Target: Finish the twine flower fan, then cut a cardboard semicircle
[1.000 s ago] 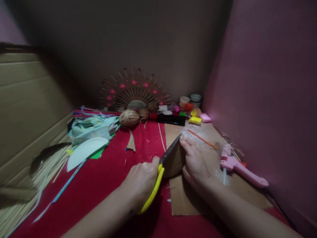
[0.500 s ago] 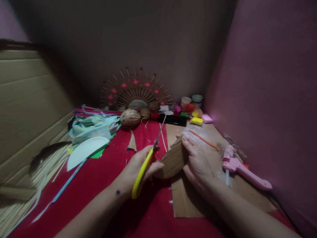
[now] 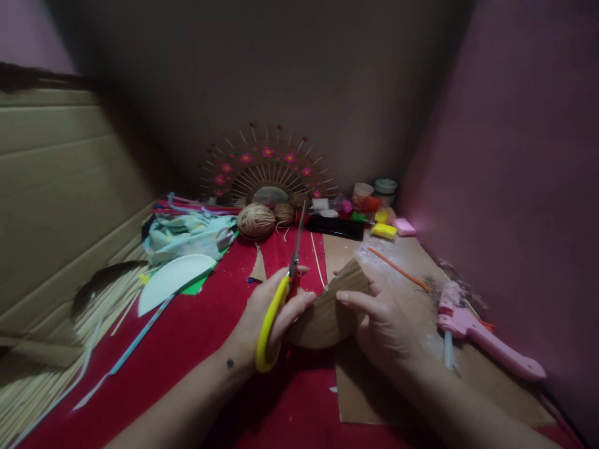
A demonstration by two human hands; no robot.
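Observation:
A pair of scissors point(image 3: 270, 324) with yellow handles hangs in my left hand point(image 3: 271, 305), its blades pointing up and away from me. That hand's thumb also presses on the left part of a brown half-round cardboard piece point(image 3: 322, 318). My right hand point(image 3: 386, 318) grips the same piece at its right side, thumb on the near face and fingers behind, mostly hidden. The piece is held tilted above the red cloth point(image 3: 187, 368) and the edge of a flat cardboard sheet point(image 3: 362, 396).
On the right lies a pink glue gun point(image 3: 486, 337) beside an orange stick point(image 3: 397, 269). Twine balls point(image 3: 256, 221), a flowered fan point(image 3: 269, 163) and clay packs point(image 3: 384, 231) line the back. A white half-disc point(image 3: 175, 284), crumpled fabric point(image 3: 187, 237) and thin sticks point(image 3: 60, 374) lie left.
The view has shifted slightly left, so things sit farther right. My right thumb has moved down and left across the cardboard piece. The scissors stand more upright, still in my left hand.

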